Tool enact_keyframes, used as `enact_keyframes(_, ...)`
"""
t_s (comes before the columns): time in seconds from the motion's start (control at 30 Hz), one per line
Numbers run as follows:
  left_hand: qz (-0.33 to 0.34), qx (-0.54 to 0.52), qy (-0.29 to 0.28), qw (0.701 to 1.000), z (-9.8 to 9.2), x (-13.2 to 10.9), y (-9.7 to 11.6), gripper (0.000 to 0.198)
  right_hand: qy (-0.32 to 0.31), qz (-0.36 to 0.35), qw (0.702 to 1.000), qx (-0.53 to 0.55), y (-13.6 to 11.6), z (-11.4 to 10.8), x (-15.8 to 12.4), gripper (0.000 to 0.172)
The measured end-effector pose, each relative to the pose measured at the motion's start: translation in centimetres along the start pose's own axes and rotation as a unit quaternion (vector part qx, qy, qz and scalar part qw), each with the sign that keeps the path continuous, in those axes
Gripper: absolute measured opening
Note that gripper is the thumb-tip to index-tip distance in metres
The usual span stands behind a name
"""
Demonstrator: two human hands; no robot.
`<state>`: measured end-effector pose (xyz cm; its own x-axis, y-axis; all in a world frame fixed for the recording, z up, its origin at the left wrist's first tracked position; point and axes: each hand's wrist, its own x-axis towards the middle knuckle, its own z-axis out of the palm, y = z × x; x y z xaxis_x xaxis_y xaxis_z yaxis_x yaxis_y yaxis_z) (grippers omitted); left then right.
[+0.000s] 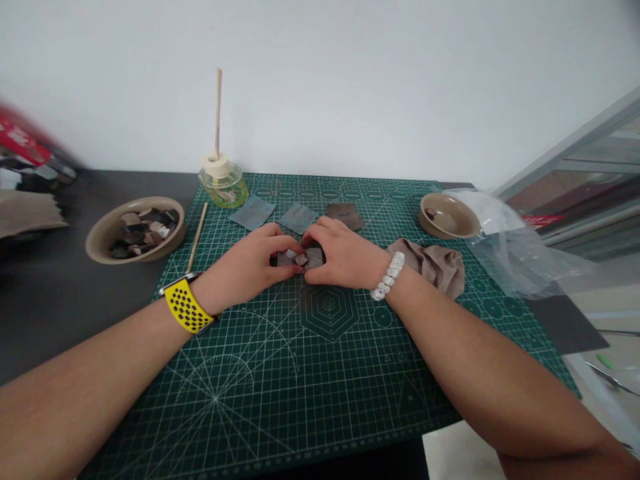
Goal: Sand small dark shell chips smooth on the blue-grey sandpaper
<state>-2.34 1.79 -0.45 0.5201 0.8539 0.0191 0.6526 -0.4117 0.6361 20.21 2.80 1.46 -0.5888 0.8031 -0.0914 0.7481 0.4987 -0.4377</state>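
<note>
My left hand (253, 261) is closed, its thumb and fingers curled round a small cluster of grey-brown stone-like pieces (301, 259) low over the cutting mat (250, 413). From the other side, my right hand (350, 257) grips the same cluster, and the fingertips of both hands nearly meet. Whether the pieces are joined or separate I cannot tell, as the fingers hide much of them. Just behind the hands lie a blue-grey sandpaper square (299, 217), another blue-grey square (253, 212) and a brown sandpaper square (345, 215).
A bowl (95, 247) of mixed stone-like pieces stands left. A glass jar (227, 190) with an upright stick and a loose wooden stick (197, 237) are nearby. At right are a crumpled brown cloth (435, 267), a second bowl (457, 217) and a clear plastic bag (520, 250).
</note>
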Motion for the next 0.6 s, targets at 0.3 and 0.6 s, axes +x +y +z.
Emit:
enact_keyframes(0.3,-0.025,0.01,0.018,0.999,-0.25,0.04,0.54,0.03,0.009,0.015,1.0,-0.009,-0.36,0.32,0.11,0.051)
enact_keyframes(0.6,-0.046,-0.026,0.078,0.996,-0.21,0.11,0.49,0.028,0.028,0.048,0.997,0.052,-0.36,0.22,0.14,0.04)
